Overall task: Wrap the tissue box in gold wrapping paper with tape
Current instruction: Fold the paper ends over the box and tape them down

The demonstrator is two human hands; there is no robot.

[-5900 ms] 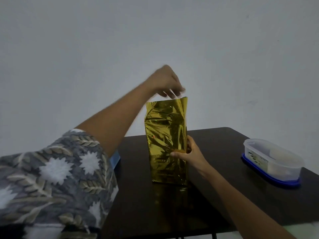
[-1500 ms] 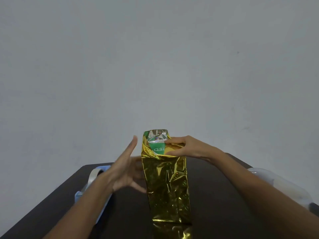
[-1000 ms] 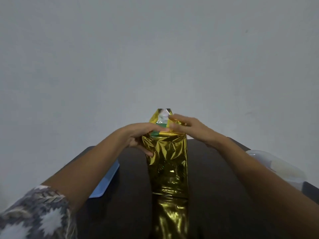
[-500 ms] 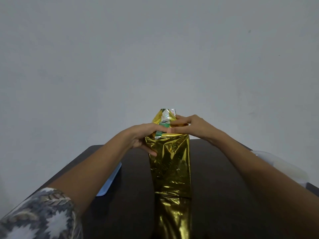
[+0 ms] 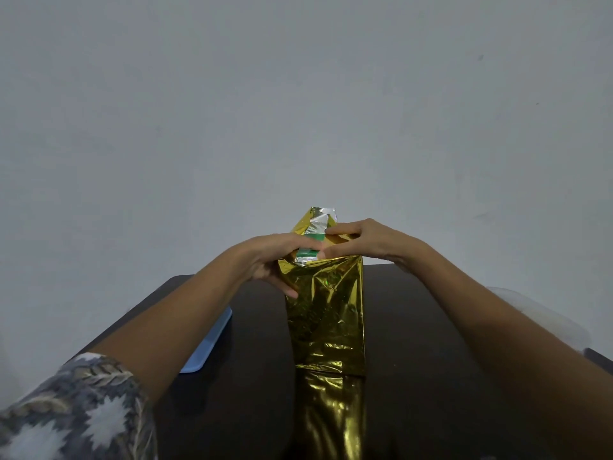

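Lowest in the frame, at the lower left, a patterned sleeve (image 5: 76,410) covers the left upper arm, and both bare forearms run up over the dark glossy bench (image 5: 232,410) toward the middle. The tissue box (image 5: 310,252) stands upright on end at the centre of the bench. Its front and sides are covered by crinkled gold wrapping paper (image 5: 326,313), which is mirrored in the bench top just below it. Only a small green patch of the box shows, at the open top end.

Left of the box, partly hidden under the left forearm, lies a flat light-blue tray (image 5: 209,343); what it carries cannot be told. At the right edge, behind the right forearm, sits a clear plastic container (image 5: 544,313), too blurred to tell what is in it.

At the top of the box the left hand (image 5: 275,257) grips the paper at the upper left corner, thumb down on the front face and fingers curled over the top. The right hand (image 5: 371,244) comes in from the right and pinches a gold fold at the top right between forefinger and thumb. Between the two hands a flap stands up, showing its silver underside (image 5: 320,220). Behind everything is a plain pale wall (image 5: 298,94)
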